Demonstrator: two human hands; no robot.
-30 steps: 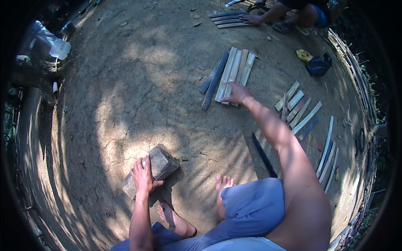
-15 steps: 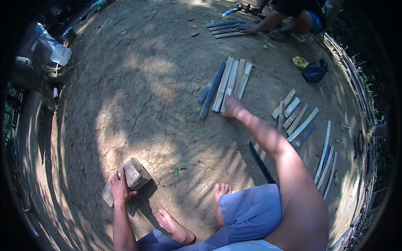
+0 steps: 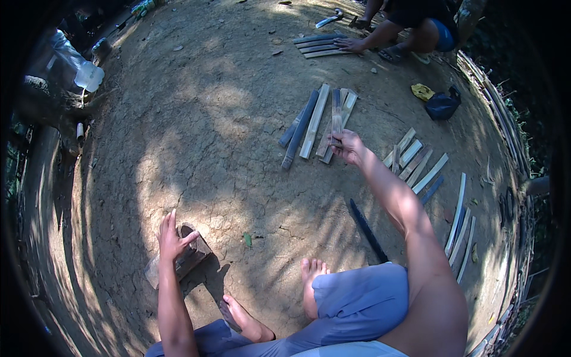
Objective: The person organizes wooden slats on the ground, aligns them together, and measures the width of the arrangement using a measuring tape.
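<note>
My right hand (image 3: 348, 147) is closed round the near end of a split bamboo strip (image 3: 337, 111), its darker face up, lifted over the row of strips. Under and beside it lie pale bamboo strips (image 3: 315, 122) and a dark-skinned strip (image 3: 301, 130). At the lower left my left hand (image 3: 172, 239) hovers with its fingers apart, holding nothing. Just below it a brown wooden block (image 3: 195, 254) rests on the soil, partly covered by that hand, with a paler piece (image 3: 153, 271) at its near left end.
A long dark blade (image 3: 367, 231) lies by my right knee. More strips (image 3: 428, 169) are spread at the right. A black plastic bag (image 3: 444, 105) sits beyond them. At the top a co-worker's hand (image 3: 351, 45) touches another row of strips (image 3: 321, 44).
My right hand has picked up a strip from the row and tilted it, moving slightly right. My left hand has let go of the block and risen, its fingers spreading.
</note>
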